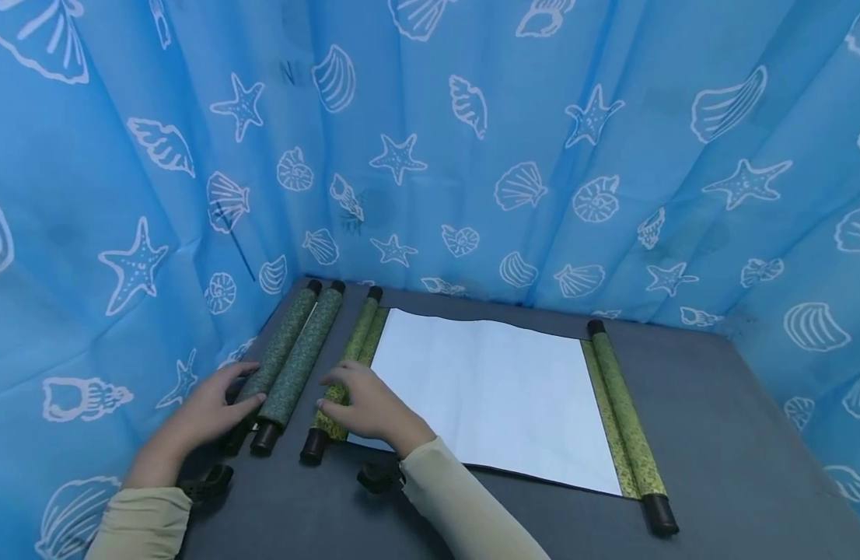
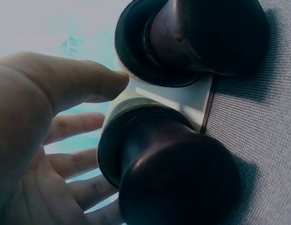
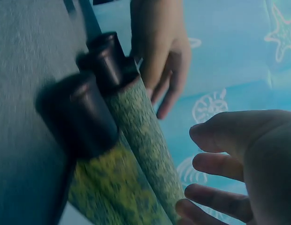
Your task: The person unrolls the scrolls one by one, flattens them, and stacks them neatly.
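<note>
A scroll with a white sheet [image 1: 493, 389] lies unrolled, its yellow-green left roller [image 1: 365, 323] and right roller [image 1: 622, 404] tipped with dark knobs. Over the left roller hovers my right hand [image 1: 374, 404], thumb and fingers spread and curved; the right wrist view shows a gap between them and the roller. To the left lies a darker green scroll in two rolls side by side, the outer roll [image 1: 281, 342] and the inner roll [image 1: 307, 354]. My left hand [image 1: 209, 408] is at their near end, with its fingers beside the outer roll and thumb tip close to the gap between the rolls.
Everything lies on a grey-covered table [image 1: 738, 435]. A blue curtain [image 1: 430, 202] with white shells and starfish hangs along the back and sides. Dark wrist straps [image 1: 209, 484] show under both wrists, close above the table.
</note>
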